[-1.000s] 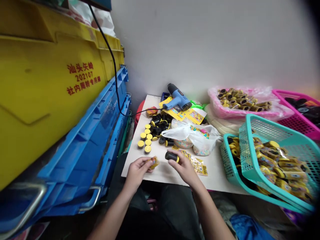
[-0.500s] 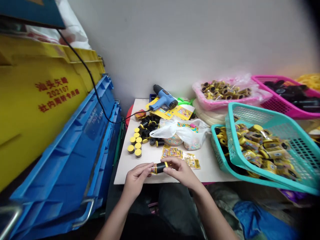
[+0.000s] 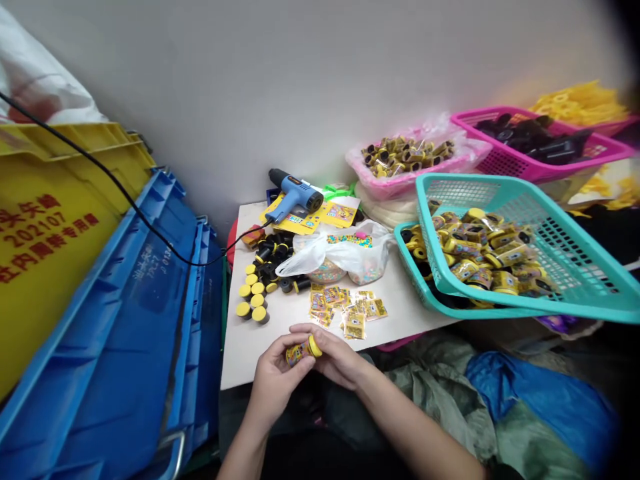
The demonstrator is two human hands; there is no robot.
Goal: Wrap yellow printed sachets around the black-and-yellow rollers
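Observation:
Between my two hands, over the table's front edge, is a small cylinder bottle (image 3: 300, 351) with a yellow cap and a printed gold sleeve around its body. My left hand (image 3: 277, 373) wraps its lower end, the thumb lying along the sleeve. At the capped end, my right hand (image 3: 335, 357) has its fingers around the bottle. Just beyond lie flat printed sleeves (image 3: 354, 325) in loose piles. Several black bottles with yellow caps (image 3: 259, 315) stand at the left, with more black ones (image 3: 273, 253) heaped behind them.
Tied white plastic bags of colourful beads (image 3: 327, 267) sit mid-table. A blue heat gun (image 3: 297, 197) lies behind on yellow cards, its cord running left. Turquoise baskets (image 3: 500, 303) of sleeved bottles and pink baskets (image 3: 540, 175) are at the right; blue crates (image 3: 115, 320) flank the left.
The printed sleeve, earlier at the bottle's left end with black showing, now covers its body. My hands have drawn closer together and the bottle is tilted. The view has shifted right.

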